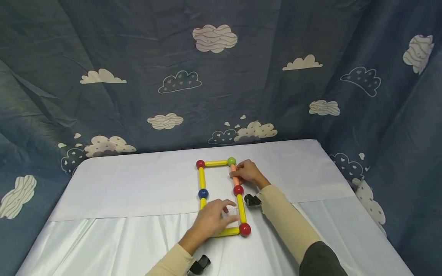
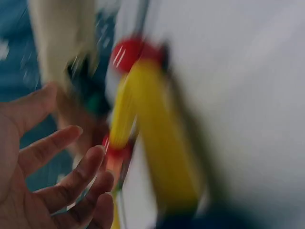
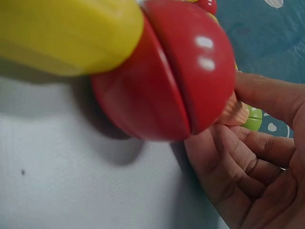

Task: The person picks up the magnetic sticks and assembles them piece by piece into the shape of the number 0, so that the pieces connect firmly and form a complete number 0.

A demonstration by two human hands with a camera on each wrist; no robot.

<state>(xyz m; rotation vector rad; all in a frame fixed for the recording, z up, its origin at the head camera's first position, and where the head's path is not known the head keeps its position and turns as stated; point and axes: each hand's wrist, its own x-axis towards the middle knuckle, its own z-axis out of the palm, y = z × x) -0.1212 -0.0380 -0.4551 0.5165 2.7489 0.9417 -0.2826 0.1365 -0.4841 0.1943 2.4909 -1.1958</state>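
My right hand pinches an orange stick between thumb and fingers. That stick runs from a green ball at the far right corner to a red ball, which looms large in the right wrist view. Together with yellow sticks and other balls, they form a rectangular outline lying on the white cloth. Over its near left part hovers my left hand, fingers loosely spread and holding nothing; it hides the near left corner. The left wrist view shows those fingers apart from the sticks.
A blue ball sits along the left side, and a red ball marks the far left corner. Another red ball is at the near right corner. Behind the white table hangs a dark cloud-patterned curtain.
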